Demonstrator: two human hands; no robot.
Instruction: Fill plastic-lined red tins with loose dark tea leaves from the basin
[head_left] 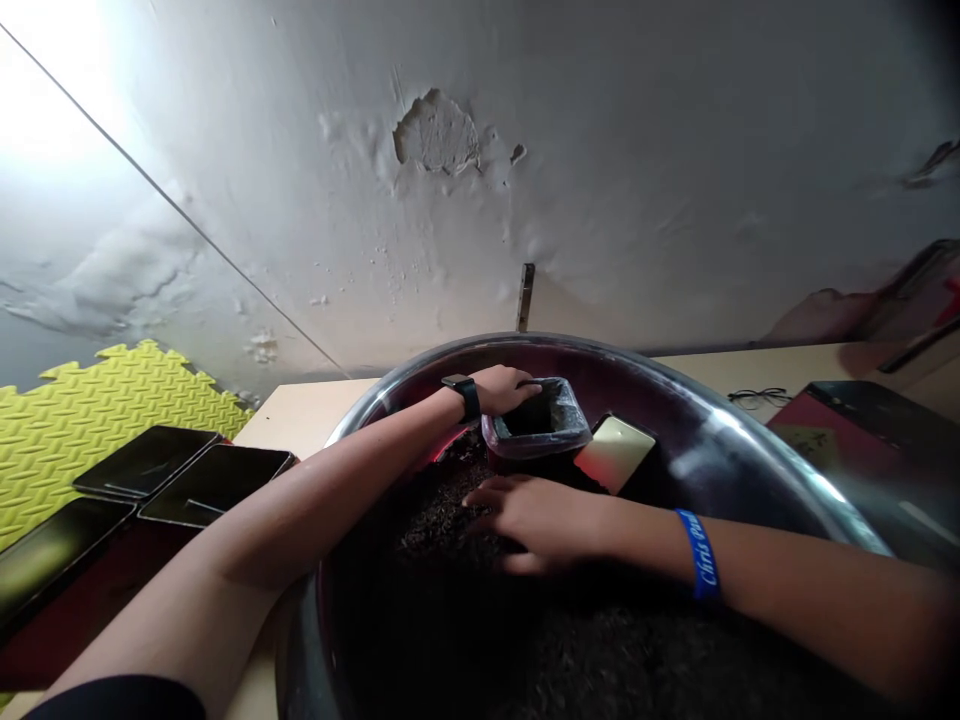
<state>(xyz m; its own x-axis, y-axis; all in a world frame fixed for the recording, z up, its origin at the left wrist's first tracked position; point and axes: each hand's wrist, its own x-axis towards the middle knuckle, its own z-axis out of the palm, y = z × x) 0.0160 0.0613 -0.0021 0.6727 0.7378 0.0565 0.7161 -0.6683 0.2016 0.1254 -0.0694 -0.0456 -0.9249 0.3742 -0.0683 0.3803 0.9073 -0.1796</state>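
A large steel basin (765,440) sits on the table right before me, filled with dark loose material (442,520) that looks like dried leaves. My left hand (504,388), with a black watch on its wrist, grips the rim of a small plastic-lined container (538,425) standing in the basin. My right hand (536,520), a blue wristband behind it, lies on the dark material just in front of the container with its fingers stretched out. A shiny flat packet (615,452) leans beside the container on the right.
Several dark trays (180,470) lie on the table at the left, with a yellow foam mat (90,410) behind them. Eyeglasses (759,397) and a dark red box (862,420) lie at the right. A peeling white wall (480,180) rises close behind.
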